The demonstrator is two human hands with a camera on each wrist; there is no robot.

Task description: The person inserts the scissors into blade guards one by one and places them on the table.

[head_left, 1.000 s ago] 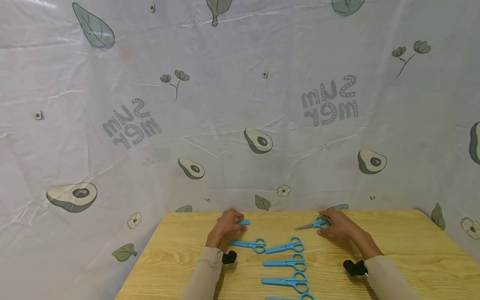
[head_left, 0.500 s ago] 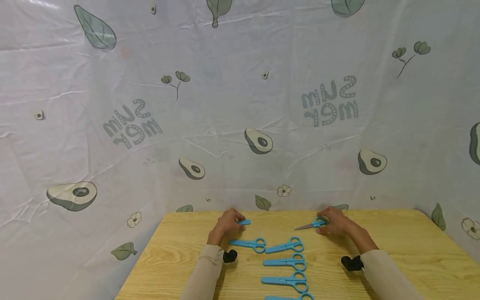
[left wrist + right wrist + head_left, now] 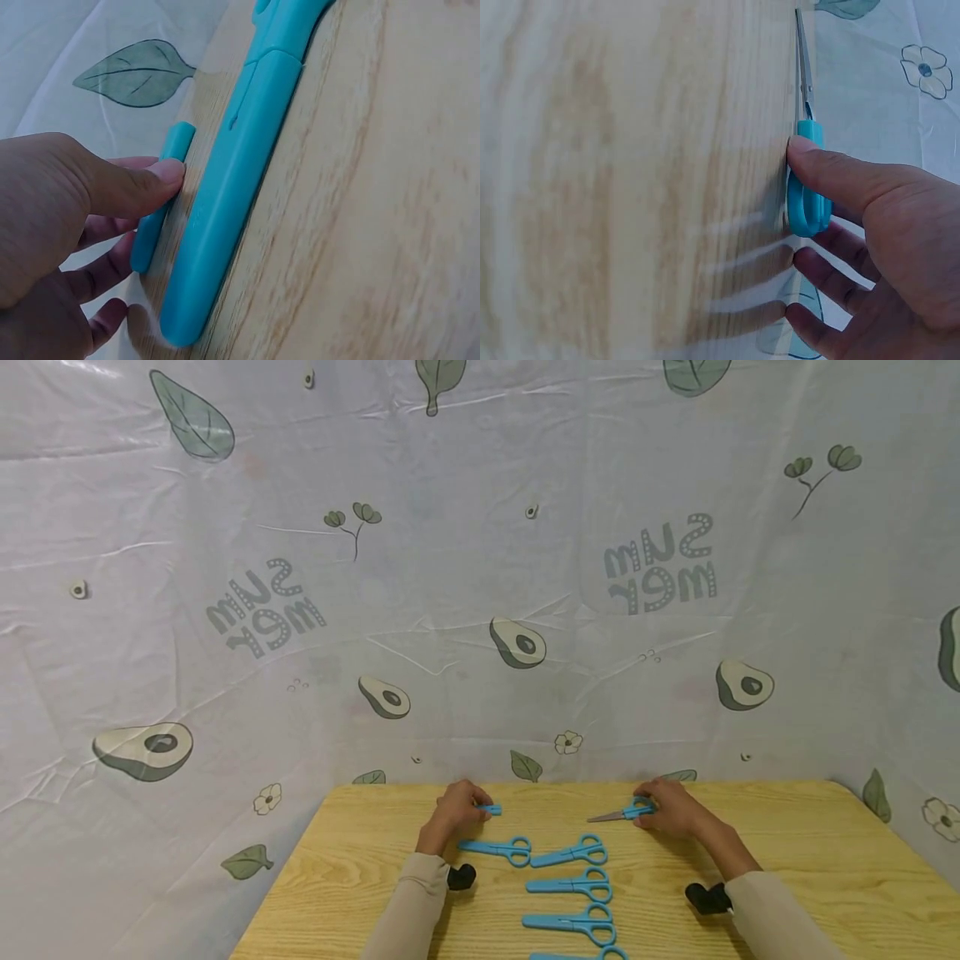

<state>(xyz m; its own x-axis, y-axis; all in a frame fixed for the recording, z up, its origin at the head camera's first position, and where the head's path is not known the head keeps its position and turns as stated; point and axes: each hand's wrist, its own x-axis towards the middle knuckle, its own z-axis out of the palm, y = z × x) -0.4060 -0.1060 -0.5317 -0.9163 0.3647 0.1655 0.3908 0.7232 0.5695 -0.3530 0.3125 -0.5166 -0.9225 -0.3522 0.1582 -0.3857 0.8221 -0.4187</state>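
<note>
Near the back edge of the table, my left hand (image 3: 456,807) pinches a blue scissors sheath (image 3: 152,238) between thumb and fingers. My right hand (image 3: 673,810) holds a pair of scissors (image 3: 806,139) by its blue handles, with the thumb on top. Its metal blades are bare, and they point left toward the sheath, with a gap of table between. Just in front of the left hand lies another pair of blue scissors (image 3: 495,849), its blades covered by a sheath (image 3: 225,195).
Several more blue sheathed scissors (image 3: 570,887) lie in a column down the middle of the wooden table (image 3: 817,852), handles to the right. The lowest pair is cut off by the frame. A printed sheet (image 3: 450,710) hangs directly behind the table's back edge.
Both hands stay almost in place. The right hand and its scissors have shifted slightly left, and the sheath in the left hand has dipped a little.
</note>
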